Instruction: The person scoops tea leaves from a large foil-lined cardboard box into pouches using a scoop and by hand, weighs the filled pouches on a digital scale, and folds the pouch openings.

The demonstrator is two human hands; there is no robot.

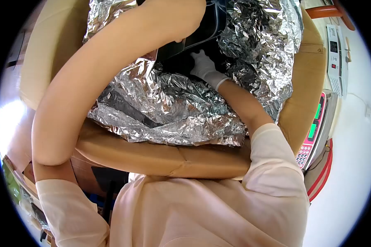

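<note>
My right hand, in a white glove, reaches deep into a foil-lined cardboard box. Its fingers look spread apart, with nothing visible between them, beside a dark, glossy flat-edged object. My left forearm crosses the upper left of the view, over the box; the left hand itself is hidden at the top, near that dark object, and its fingers do not show. Crumpled silver foil lines the inside and spills over the near rim. What lies at the dark bottom is too dim to make out.
The brown cardboard flaps of the box surround the foil. To the right stands a scale with green displays and pink keys, beyond it a white device with a red switch. A reddish-brown wooden piece shows at the top right.
</note>
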